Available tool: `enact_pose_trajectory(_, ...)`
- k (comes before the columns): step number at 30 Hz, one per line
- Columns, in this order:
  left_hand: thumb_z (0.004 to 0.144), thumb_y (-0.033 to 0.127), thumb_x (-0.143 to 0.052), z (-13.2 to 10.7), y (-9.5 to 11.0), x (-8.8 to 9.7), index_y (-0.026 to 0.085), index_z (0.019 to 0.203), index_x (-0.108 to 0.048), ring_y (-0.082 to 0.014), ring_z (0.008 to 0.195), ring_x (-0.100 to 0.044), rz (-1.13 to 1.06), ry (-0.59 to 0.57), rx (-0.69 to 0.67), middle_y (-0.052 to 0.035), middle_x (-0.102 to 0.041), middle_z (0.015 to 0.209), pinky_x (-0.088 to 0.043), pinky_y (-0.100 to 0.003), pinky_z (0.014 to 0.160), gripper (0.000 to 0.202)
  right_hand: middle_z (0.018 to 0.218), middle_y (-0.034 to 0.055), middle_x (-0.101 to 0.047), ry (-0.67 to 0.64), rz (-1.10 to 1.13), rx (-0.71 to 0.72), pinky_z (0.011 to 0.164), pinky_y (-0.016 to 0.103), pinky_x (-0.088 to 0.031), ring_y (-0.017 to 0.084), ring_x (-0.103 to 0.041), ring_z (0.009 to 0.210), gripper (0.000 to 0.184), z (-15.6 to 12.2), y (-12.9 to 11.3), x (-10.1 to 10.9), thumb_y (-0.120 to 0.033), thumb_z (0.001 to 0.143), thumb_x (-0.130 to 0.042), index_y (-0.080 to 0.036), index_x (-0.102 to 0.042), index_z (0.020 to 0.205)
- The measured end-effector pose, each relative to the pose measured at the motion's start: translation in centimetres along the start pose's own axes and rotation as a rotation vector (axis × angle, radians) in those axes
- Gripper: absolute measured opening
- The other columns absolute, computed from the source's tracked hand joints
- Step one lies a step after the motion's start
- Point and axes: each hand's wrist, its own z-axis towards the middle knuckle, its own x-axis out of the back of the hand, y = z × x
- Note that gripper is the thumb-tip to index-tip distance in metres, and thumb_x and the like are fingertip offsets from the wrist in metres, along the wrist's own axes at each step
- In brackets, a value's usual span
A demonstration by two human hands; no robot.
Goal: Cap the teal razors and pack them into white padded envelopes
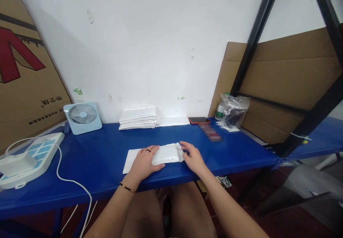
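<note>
A white, flat packet in shiny plastic wrap point(166, 153) lies lengthwise on the blue table in front of me. My left hand point(146, 163) rests flat across its left part, thumb spread along the near edge. At the right end, my right hand point(193, 156) curls its fingers and thumb around the crinkled plastic edge. Out past my left hand sticks a white flat end point(130, 160); whether it belongs to the same packet is hidden under the hand. Behind, a stack of similar white packets point(138, 117) stands against the wall, with one more white packet point(173, 121) lying beside it.
On the blue table point(107, 152) stand a light blue fan point(83, 118) and a power strip point(40, 155) with a white cable at left. A phone point(199, 120), a bottle point(220, 111) and a clear plastic bag point(235, 111) sit at back right. Cardboard point(289, 77) and dark metal posts flank the right.
</note>
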Motion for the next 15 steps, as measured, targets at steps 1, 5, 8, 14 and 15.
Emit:
enact_pose_trajectory(1, 0.072, 0.059, -0.057, -0.1, 0.0, 0.0, 0.021, 0.134, -0.040, -0.0274, 0.121, -0.044, 0.000, -0.004, -0.001, -0.0106, -0.048, 0.134, -0.030, -0.043, 0.104, 0.075, 0.109, 0.0079, -0.065, -0.045, 0.041, -0.014, 0.078, 0.033, -0.049, 0.021, -0.061, 0.097, 0.054, 0.1, -0.1, -0.1, -0.007, 0.068, -0.044, -0.020, -0.057, 0.119)
enact_pose_trajectory(5, 0.074, 0.056, -0.058, -0.1, -0.3, 0.4, 0.024, 0.135, -0.039, -0.0261, 0.124, -0.042, -0.019, -0.043, -0.039, -0.0101, -0.046, 0.137, -0.026, -0.044, 0.106, 0.072, 0.095, 0.0040, -0.068, -0.203, 0.207, -0.011, 0.076, 0.032, -0.050, 0.017, -0.063, 0.082, 0.055, 0.3, 0.2, 0.6, -0.007, 0.070, -0.040, -0.020, -0.055, 0.121)
enact_pose_trajectory(8, 0.081, 0.046, -0.054, 1.0, -0.7, 1.5, 0.033, 0.132, -0.043, -0.0225, 0.128, -0.038, -0.051, -0.168, -0.188, -0.0033, -0.046, 0.137, -0.018, -0.046, 0.109, 0.053, 0.115, 0.0058, -0.062, -0.155, 0.105, 0.090, 0.084, 0.034, -0.048, 0.021, -0.057, 0.105, 0.063, 0.1, 0.7, 2.4, -0.002, 0.062, -0.040, -0.022, -0.058, 0.118)
enact_pose_trajectory(14, 0.086, 0.010, -0.038, 5.3, -1.5, 3.6, 0.039, 0.114, -0.058, -0.0170, 0.135, -0.026, 0.050, -0.202, -0.392, 0.0048, -0.058, 0.125, -0.002, -0.048, 0.112, 0.045, 0.128, 0.0067, -0.052, -0.357, -0.124, 0.272, 0.095, 0.040, -0.042, 0.025, -0.046, 0.120, 0.054, -0.6, 0.4, 4.1, -0.004, 0.067, -0.048, -0.027, -0.062, 0.114)
enact_pose_trajectory(15, 0.085, 0.006, -0.035, 5.5, -1.5, 3.7, 0.037, 0.117, -0.057, -0.0171, 0.135, -0.027, 0.064, -0.155, -0.351, 0.0037, -0.056, 0.127, -0.004, -0.048, 0.112, 0.050, 0.125, 0.0069, -0.054, -0.365, -0.123, 0.280, 0.094, 0.039, -0.043, 0.024, -0.049, 0.117, 0.048, -0.6, 0.1, 3.9, -0.008, 0.071, -0.050, -0.027, -0.063, 0.113)
